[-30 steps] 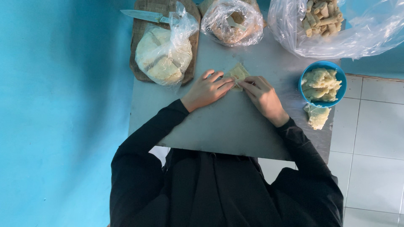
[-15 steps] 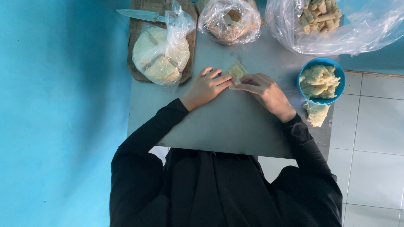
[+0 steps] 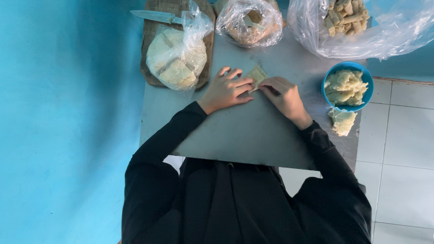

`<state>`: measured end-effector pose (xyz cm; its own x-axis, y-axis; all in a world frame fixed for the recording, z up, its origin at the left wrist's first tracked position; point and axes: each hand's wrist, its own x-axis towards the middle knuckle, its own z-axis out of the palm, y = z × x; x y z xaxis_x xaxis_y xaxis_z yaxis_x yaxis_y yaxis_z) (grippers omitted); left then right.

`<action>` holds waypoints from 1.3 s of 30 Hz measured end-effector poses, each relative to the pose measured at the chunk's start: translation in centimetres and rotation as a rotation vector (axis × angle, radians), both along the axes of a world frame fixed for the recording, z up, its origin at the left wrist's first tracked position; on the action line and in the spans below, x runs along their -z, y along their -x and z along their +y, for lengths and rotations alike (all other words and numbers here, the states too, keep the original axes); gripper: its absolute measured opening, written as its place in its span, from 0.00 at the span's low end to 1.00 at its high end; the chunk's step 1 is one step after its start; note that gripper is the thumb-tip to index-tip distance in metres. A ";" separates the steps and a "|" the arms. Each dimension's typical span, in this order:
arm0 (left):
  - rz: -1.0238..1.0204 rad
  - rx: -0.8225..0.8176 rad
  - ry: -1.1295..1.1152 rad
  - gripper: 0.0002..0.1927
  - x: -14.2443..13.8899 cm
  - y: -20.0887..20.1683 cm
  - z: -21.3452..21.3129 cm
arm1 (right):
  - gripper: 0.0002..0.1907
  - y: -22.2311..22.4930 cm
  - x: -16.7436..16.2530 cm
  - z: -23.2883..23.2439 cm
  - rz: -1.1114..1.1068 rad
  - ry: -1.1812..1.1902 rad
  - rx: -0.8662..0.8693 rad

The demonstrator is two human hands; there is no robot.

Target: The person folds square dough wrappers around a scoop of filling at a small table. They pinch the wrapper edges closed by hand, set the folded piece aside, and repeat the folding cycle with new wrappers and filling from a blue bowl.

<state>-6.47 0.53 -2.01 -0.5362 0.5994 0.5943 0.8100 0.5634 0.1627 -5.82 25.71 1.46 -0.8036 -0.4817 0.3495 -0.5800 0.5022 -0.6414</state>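
A grey tabletop (image 3: 244, 131) stands between a bright blue wall and white floor tiles, seen from above. Both hands meet at a small pale pastry wrapper (image 3: 256, 73) lying on the table, left of the blue bowl (image 3: 367, 86) of pale filling. The step looks like folding or rolling the wrapper. The left hand (image 3: 227, 90) lies mostly flat, fingers spread, its fingertips pressing the wrapper's near edge. The right hand (image 3: 284, 94) is curled, its fingertips pinching the wrapper's right side. Continuing calls for an even, gentle tuck so the thin sheet does not tear.
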 end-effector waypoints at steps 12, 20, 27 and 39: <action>-0.229 -0.048 -0.234 0.05 -0.2 0.6 0.9 | 0.07 1.0 2.1 0.1 -0.095 0.083 0.119; -0.287 -0.123 -0.274 0.07 -1.1 -0.2 1.3 | 0.08 0.6 2.2 -0.4 -0.097 0.104 0.138; -0.069 -0.204 -0.169 0.05 -0.6 -1.0 1.2 | 0.08 0.5 2.3 -0.1 -0.023 0.049 0.121; 0.026 -0.191 -0.066 0.06 0.4 -1.2 0.8 | 0.08 0.3 0.8 -0.2 0.163 -0.031 0.038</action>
<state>-5.24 1.35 -2.38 -0.6206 0.4479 0.6436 0.6939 0.6960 0.1848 -6.09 25.51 0.61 -0.7553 -0.4646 0.4622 -0.6553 0.5442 -0.5238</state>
